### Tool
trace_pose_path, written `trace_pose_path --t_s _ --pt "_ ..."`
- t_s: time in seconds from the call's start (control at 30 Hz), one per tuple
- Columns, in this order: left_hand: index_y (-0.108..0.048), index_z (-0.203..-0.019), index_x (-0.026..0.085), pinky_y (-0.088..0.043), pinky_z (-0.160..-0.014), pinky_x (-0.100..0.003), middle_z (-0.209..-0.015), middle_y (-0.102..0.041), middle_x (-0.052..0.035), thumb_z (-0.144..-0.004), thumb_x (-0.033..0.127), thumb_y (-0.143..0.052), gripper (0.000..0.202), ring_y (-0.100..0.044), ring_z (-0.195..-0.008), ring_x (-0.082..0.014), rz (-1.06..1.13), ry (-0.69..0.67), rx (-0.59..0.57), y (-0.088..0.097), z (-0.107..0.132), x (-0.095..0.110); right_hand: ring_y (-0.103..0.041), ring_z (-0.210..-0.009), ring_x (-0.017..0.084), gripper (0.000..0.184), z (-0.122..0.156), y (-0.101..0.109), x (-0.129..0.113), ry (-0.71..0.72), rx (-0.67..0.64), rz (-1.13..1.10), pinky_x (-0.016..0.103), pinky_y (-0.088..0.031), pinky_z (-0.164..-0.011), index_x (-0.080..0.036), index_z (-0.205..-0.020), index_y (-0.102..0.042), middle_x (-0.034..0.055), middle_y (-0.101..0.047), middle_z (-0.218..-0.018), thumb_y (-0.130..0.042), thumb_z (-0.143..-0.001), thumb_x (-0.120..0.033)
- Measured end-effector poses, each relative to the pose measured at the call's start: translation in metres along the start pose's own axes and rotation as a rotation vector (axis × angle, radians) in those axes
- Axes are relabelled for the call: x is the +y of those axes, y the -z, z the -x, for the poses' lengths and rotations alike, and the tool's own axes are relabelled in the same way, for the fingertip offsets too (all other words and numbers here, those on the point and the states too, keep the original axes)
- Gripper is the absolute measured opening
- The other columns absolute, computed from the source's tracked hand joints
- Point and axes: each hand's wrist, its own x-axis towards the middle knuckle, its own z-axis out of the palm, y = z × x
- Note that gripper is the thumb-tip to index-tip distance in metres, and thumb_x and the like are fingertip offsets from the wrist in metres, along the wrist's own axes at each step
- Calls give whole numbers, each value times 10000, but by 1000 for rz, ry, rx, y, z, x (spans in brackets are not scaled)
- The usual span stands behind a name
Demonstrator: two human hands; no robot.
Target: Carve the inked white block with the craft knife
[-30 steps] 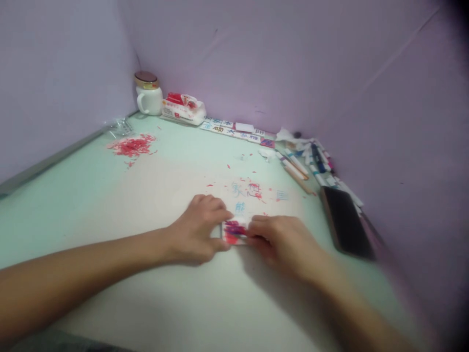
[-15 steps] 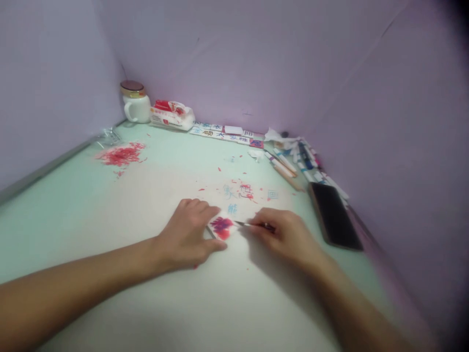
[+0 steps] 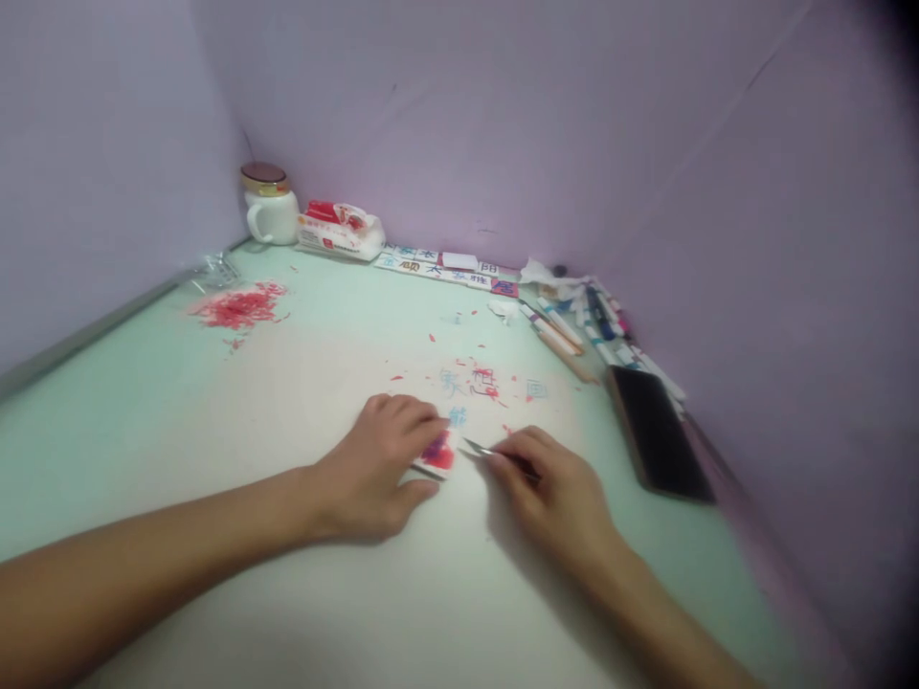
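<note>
My left hand [image 3: 377,464] pinches a small white block [image 3: 438,454] with a red and purple inked face, holding it down on the pale green table [image 3: 287,383]. My right hand [image 3: 549,488] grips a thin metal-tipped carving tool [image 3: 488,453], its point just right of the block. Faint blue and red stamped characters [image 3: 481,383] and red shavings lie on the table just beyond the block.
A black phone [image 3: 657,435] lies at the right, with pens and markers [image 3: 581,321] behind it. A row of stamped tiles [image 3: 445,268], a wipes packet [image 3: 337,230] and a lidded white mug [image 3: 267,206] line the back wall. A pile of red shavings [image 3: 236,306] sits at the left.
The right hand drew back off the block and now shows the carving tool pointed at it. The left hand kept its hold on the block. The view shifted slightly.
</note>
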Motion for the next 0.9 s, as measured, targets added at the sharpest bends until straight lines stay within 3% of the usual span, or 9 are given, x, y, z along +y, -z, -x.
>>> trace_pose_path --t_s 0.27,0.53,0.7,0.9 --pt "-567 -1120 149 -395 -847 -431 -1060 -566 -110 -745 287 -624 403 -512 -975 -267 -26 129 4 -2 -2 0 -592 -666 135 121 4 -15 -10 -22 174 -51 239 -391 -574 -247 -877 -648 -13 -665 -789 -550 -836 -305" --pt "-560 -1126 179 -381 -859 -428 -1059 -554 -97 -780 236 -557 350 -497 -968 -249 4 91 27 -5 0 0 -581 -701 132 107 -6 -16 -4 33 181 -5 232 -372 -572 -244 -808 -659 -13 -649 -803 -560 -832 -279" --pt "-571 -1114 153 -380 -869 -434 -1053 -554 -107 -763 220 -557 357 -504 -976 -258 14 88 9 -2 -3 1 -529 -582 105 144 -7 -18 -3 45 181 56 227 -322 -513 -240 -772 -666 -22 -600 -708 -553 -838 -298" --pt "-593 -1050 168 -392 -851 -431 -1032 -569 -92 -749 291 -633 327 -515 -952 -252 0 106 14 -2 -4 2 -509 -558 98 159 -5 -17 -5 42 180 48 228 -301 -504 -236 -753 -664 -27 -571 -673 -556 -833 -320"
